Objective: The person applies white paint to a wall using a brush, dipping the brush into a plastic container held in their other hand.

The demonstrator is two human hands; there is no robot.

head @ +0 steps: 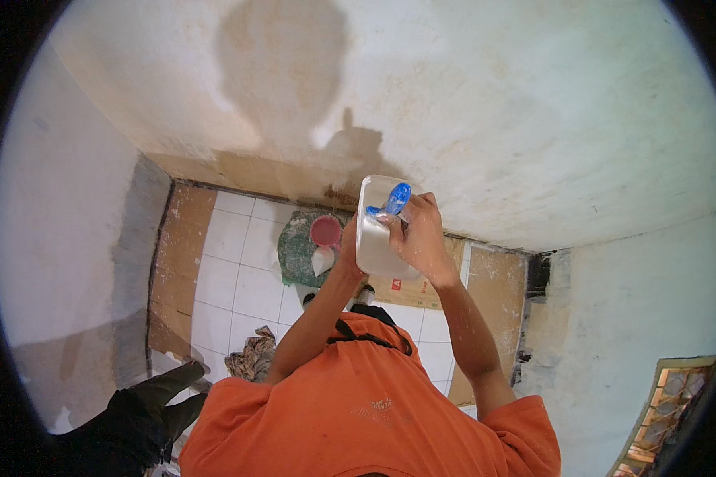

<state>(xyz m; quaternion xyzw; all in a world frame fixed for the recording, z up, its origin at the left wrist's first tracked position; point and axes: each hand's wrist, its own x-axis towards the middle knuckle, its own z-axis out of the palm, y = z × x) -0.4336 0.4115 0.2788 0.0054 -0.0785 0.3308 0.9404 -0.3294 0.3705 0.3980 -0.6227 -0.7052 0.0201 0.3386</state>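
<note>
Up in front of my chest, near the wall, is a pale rectangular plastering trowel or hawk with rounded corners (pixel 375 247). My left hand (pixel 351 238) is at its left side and underneath, mostly hidden by the plate. A tool's blue handle (pixel 399 198) shows above the plate, smeared with white. My right hand (pixel 419 229) grips this tool over the plate's right half; its blade cannot be made out.
The whitish wall (pixel 483 119) rises ahead. Below, a green sack (pixel 295 244) bears a pink dipper (pixel 326 231). Cardboard (pixel 489 310) covers part of the tiled floor. A crumpled cloth (pixel 253 355) lies left of me, near another person's dark-clothed legs (pixel 164 387).
</note>
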